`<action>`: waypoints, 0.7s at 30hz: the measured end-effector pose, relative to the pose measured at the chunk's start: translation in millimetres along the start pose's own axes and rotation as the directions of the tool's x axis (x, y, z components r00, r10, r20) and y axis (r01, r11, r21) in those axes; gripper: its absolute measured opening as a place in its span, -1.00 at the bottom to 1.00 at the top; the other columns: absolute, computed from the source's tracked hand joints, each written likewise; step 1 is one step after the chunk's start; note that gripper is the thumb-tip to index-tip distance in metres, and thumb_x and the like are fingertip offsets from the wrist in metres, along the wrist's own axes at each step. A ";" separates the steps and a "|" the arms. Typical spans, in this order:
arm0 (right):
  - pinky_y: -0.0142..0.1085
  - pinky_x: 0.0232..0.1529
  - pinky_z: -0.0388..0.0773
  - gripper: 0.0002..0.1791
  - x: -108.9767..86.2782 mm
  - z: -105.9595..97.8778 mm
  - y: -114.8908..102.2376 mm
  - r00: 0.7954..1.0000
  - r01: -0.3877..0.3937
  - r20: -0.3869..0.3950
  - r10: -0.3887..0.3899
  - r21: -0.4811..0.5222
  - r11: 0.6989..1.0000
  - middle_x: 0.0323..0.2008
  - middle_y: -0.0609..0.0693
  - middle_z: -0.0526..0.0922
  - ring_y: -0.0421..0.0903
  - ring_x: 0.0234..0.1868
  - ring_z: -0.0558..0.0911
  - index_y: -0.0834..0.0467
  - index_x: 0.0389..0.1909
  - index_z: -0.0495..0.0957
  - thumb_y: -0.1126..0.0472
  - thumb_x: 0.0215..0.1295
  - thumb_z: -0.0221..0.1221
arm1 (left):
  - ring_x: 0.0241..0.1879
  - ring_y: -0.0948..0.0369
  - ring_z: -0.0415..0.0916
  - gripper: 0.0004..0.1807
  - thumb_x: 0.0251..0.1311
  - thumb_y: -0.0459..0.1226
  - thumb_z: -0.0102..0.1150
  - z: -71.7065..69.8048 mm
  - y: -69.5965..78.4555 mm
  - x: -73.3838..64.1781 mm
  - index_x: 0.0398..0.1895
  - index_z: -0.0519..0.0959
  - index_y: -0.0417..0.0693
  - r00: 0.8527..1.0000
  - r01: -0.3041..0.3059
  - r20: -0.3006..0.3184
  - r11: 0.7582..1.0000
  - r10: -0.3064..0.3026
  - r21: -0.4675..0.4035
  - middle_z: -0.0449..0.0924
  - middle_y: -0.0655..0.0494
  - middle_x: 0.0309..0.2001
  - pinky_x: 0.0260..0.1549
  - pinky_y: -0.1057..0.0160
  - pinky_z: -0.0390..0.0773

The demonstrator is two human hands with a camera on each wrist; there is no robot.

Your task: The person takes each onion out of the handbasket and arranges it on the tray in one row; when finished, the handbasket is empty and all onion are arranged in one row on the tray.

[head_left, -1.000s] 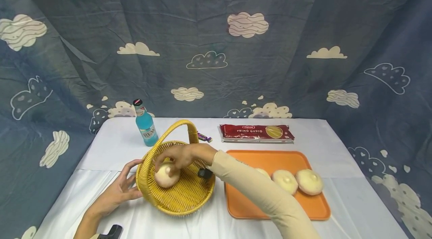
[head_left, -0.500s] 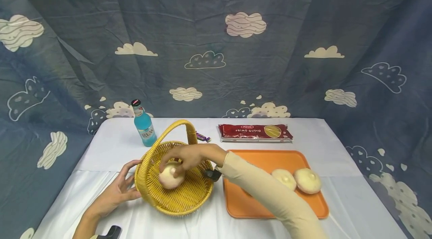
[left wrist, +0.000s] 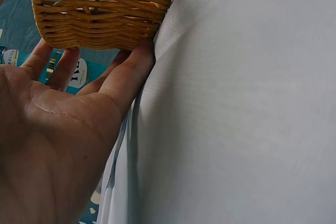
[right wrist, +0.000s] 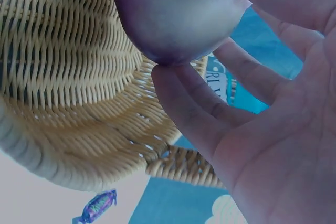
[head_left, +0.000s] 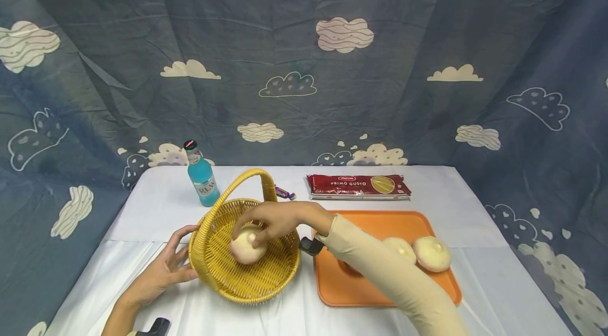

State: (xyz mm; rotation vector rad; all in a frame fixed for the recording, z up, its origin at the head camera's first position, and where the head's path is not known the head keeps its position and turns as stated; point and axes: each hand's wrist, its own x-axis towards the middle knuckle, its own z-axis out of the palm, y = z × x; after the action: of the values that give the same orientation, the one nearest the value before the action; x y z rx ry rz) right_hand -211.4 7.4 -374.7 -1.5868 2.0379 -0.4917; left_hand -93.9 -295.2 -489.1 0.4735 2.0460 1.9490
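Observation:
In the head view my right hand [head_left: 273, 220] reaches over the yellow wicker basket [head_left: 256, 286] and pinches a round turnip-like thing [head_left: 247, 252], cream on top with a small nub. The right wrist view shows the purple side of this turnip-like thing [right wrist: 173, 14], with thumb and fingers on either side of it and the woven wall [right wrist: 68, 40] of the basket beside it. My left hand [head_left: 163, 267] is at the basket's left side, fingers spread. In the left wrist view its fingertips and thumb touch the lower basket wall [left wrist: 105, 14].
An orange tray [head_left: 342, 294] stands right of the basket, bearing more turnip-like things [head_left: 431, 253], partly behind my right sleeve [head_left: 394, 272]. A blue bottle [head_left: 203, 180], a purple-wrapped candy [head_left: 285, 193] and a red spaghetti packet [head_left: 358, 187] lie or stand further back.
My right hand has shifted right inside the basket with the turnip-like thing, and the sleeve covers more of the tray. My left hand stays at the basket's side.

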 end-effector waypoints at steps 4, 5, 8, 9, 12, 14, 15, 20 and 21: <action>-0.35 0.27 0.46 -0.56 -7.2 -1.3 1.3 1.000 0.007 -0.014 -0.006 0.028 1.000 0.21 -0.09 0.56 -0.31 0.17 0.45 0.05 0.25 0.51 0.24 0.35 0.25 | 0.33 0.62 0.23 0.03 0.16 -0.51 0.29 0.2 0.1 0.3 0.56 -0.12 0.05 1.000 -0.001 0.001 1.000 0.001 -0.005 0.10 0.34 0.44 0.21 0.47 0.44; -0.34 0.26 0.48 -0.56 -9.2 -1.6 1.5 1.000 0.005 -0.019 -0.005 0.033 0.999 0.21 -0.09 0.56 -0.31 0.17 0.46 0.05 0.25 0.51 0.24 0.36 0.25 | 0.34 0.61 0.23 0.03 0.16 -0.51 0.29 0.2 0.1 0.4 0.56 -0.13 0.05 1.000 -0.003 0.004 1.000 0.003 -0.008 0.10 0.34 0.44 0.21 0.47 0.44; -0.35 0.28 0.45 -0.56 -15.0 -2.7 1.1 0.999 0.006 -0.033 -0.004 0.043 0.999 0.23 -0.09 0.56 -0.30 0.20 0.47 0.05 0.24 0.51 0.24 0.35 0.25 | 0.34 0.60 0.24 0.03 0.16 -0.52 0.28 0.1 0.1 0.4 0.55 -0.13 0.05 1.000 -0.004 0.009 1.000 0.004 -0.018 0.12 0.36 0.44 0.22 0.46 0.44; -0.36 0.29 0.44 -0.56 -17.0 -3.1 1.0 0.999 0.005 -0.038 -0.003 0.045 0.999 0.24 -0.09 0.55 -0.30 0.21 0.46 0.04 0.24 0.51 0.23 0.35 0.25 | 0.34 0.60 0.24 0.02 0.16 -0.52 0.28 0.0 0.0 0.4 0.55 -0.13 0.05 1.000 -0.005 0.009 1.000 0.006 -0.018 0.12 0.37 0.44 0.22 0.47 0.44; -0.36 0.33 0.41 -0.55 -22.9 -4.0 1.3 0.998 0.014 -0.057 -0.011 0.060 0.998 0.26 -0.07 0.54 -0.28 0.26 0.45 0.05 0.25 0.52 0.24 0.35 0.25 | 0.34 0.60 0.24 0.02 0.17 -0.52 0.28 -0.8 -0.2 0.4 0.55 -0.12 0.06 1.000 -0.013 0.012 1.000 0.013 -0.017 0.13 0.39 0.43 0.22 0.48 0.43; -0.36 0.34 0.39 -0.56 -26.5 -4.1 2.5 0.997 0.032 -0.070 -0.027 0.068 0.997 0.26 -0.06 0.54 -0.28 0.26 0.45 0.06 0.24 0.52 0.25 0.35 0.25 | 0.34 0.60 0.24 0.02 0.17 -0.52 0.28 -1.2 -0.1 0.3 0.55 -0.12 0.05 1.000 -0.017 0.013 1.000 0.017 -0.012 0.13 0.40 0.43 0.21 0.48 0.44; -0.36 0.36 0.38 -0.56 -28.5 -4.4 2.6 0.997 0.037 -0.073 -0.032 0.073 0.997 0.25 -0.07 0.55 -0.28 0.26 0.45 0.06 0.24 0.52 0.25 0.35 0.25 | 0.34 0.60 0.24 0.02 0.17 -0.52 0.28 -1.1 0.1 0.4 0.56 -0.13 0.04 1.000 -0.016 0.011 1.000 0.016 -0.009 0.13 0.40 0.43 0.21 0.48 0.44; -0.35 0.41 0.33 -0.56 -39.4 -4.5 4.4 0.995 0.049 -0.089 -0.041 0.085 0.995 0.25 -0.07 0.54 -0.26 0.29 0.44 0.06 0.25 0.51 0.23 0.37 0.24 | 0.33 0.62 0.23 0.02 0.17 -0.51 0.28 -0.2 1.0 0.2 0.56 -0.12 0.06 1.000 -0.008 0.007 1.000 0.009 -0.007 0.10 0.41 0.43 0.20 0.49 0.44; -0.35 0.41 0.33 -0.56 -42.0 -4.6 4.7 0.995 0.043 -0.091 -0.035 0.088 0.995 0.26 -0.09 0.53 -0.27 0.30 0.44 0.04 0.25 0.51 0.21 0.37 0.24 | 0.33 0.63 0.22 0.01 0.18 -0.51 0.28 0.0 1.3 0.1 0.55 -0.11 0.07 1.000 -0.012 0.007 1.000 0.012 -0.005 0.10 0.41 0.43 0.20 0.49 0.44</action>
State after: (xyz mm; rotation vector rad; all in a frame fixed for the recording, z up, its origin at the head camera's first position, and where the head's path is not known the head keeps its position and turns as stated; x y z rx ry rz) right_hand -209.8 49.2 -366.6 -1.5789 2.0232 -0.6704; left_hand -93.9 -295.1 -487.8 0.4919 2.0379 1.9562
